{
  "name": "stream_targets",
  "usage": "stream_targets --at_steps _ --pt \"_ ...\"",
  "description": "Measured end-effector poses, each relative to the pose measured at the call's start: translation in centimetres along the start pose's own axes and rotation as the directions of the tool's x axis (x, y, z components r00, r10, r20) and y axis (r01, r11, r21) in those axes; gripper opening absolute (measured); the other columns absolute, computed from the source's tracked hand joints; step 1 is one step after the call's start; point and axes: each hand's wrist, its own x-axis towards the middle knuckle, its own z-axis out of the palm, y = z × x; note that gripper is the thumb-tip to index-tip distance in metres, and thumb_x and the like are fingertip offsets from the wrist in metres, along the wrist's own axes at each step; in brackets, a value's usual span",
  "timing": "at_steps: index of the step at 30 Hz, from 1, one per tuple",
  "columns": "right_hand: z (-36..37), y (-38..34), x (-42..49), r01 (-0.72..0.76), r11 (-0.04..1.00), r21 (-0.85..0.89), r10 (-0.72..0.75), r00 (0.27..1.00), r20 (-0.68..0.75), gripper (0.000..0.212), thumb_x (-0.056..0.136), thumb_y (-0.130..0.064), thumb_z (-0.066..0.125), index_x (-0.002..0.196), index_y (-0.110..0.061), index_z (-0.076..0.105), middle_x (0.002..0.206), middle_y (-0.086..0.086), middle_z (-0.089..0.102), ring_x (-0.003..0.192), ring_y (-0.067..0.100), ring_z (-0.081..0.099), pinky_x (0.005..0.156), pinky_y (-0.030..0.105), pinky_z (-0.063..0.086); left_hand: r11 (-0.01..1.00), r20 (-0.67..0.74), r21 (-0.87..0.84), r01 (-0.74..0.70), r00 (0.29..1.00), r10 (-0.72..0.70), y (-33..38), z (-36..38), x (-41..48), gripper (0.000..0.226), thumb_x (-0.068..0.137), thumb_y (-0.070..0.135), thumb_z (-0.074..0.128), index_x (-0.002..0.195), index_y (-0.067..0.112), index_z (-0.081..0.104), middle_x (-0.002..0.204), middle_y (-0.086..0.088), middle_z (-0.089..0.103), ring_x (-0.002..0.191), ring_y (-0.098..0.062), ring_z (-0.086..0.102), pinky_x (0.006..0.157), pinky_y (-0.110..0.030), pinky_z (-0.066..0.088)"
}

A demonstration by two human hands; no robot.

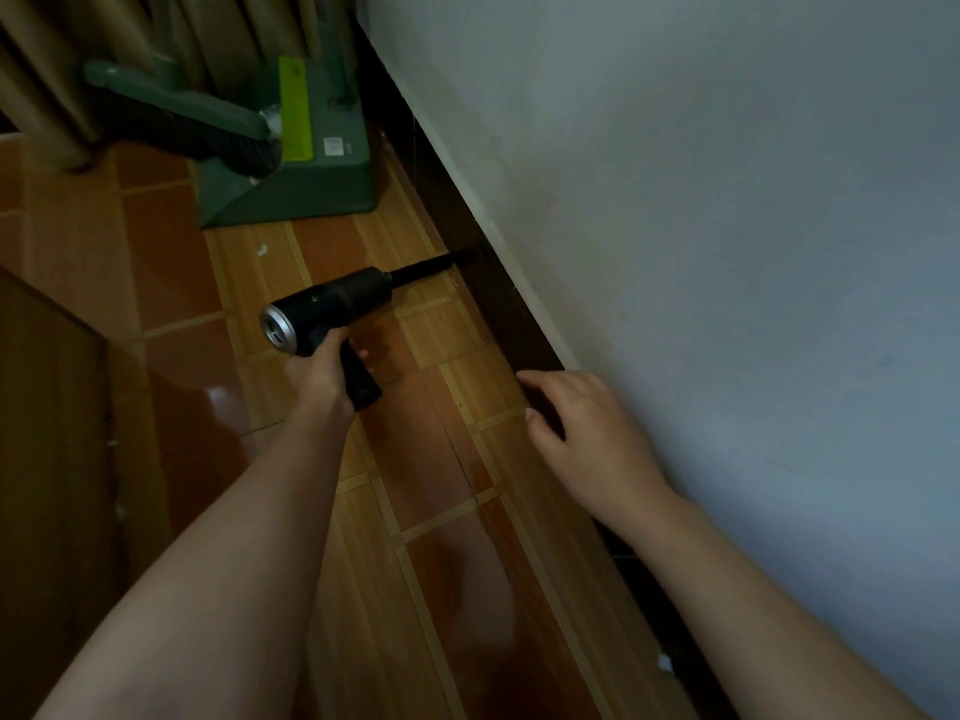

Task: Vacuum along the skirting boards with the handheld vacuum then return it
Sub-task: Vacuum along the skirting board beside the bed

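I've got a plain pale blue-grey painted wall (727,200) on the rt, dark brown skirting board (498,304) at its foot. Glossy red-brown & tan tiled floor (171,283). Green plastic dustpan-and-broom set (322,189) by beige pleated curtains (47,70); brown wooden furniture panel (47,433) on the left. Dim light.

Room in a home, glossy terracotta floor tiles (166,283) under the left hand (322,376), dark skirting board (498,298) beside the right hand (587,439), pale painted wall (727,200) above, green broom-and-dustpan set (311,184) beyond the left hand, beige curtain folds (52,70) behind it
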Motion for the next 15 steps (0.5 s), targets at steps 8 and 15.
stream_targets --at_steps 8,15 --pt "-0.7 0.3 -1.3 -0.014 0.999 0.033 0.015 1.0 -0.011 0.041 0.098 -0.025 0.043 0.139 -0.024 0.04 0.138 -0.004 0.047 0.127 0.008 0.036 0.097 0.018 0.029 0.999 0.019 0.039 -0.014 1.0 0.013 -1.3 -1.5 -1.9 0.039 0.086 0.015 0.063 0.122 0.007 0.054 0.098 -0.01 0.064 0.068 -0.014 0.062 0.056 -0.027 0.053" --pt "-1.7 0.4 -2.7 -0.029 0.998 0.061 0.031 0.999 -0.031 0.041 0.097 -0.025 0.044 0.138 -0.024 0.042 0.136 -0.003 0.048 0.126 0.009 0.038 0.099 0.021 0.031 0.999 0.023 0.039 0.02 1.0 -0.021 -3.2 -3.0 -4.5 0.033 0.087 0.015 0.062 0.119 0.007 0.055 0.09 -0.007 0.063 0.067 -0.015 0.062 0.046 -0.022 0.053"
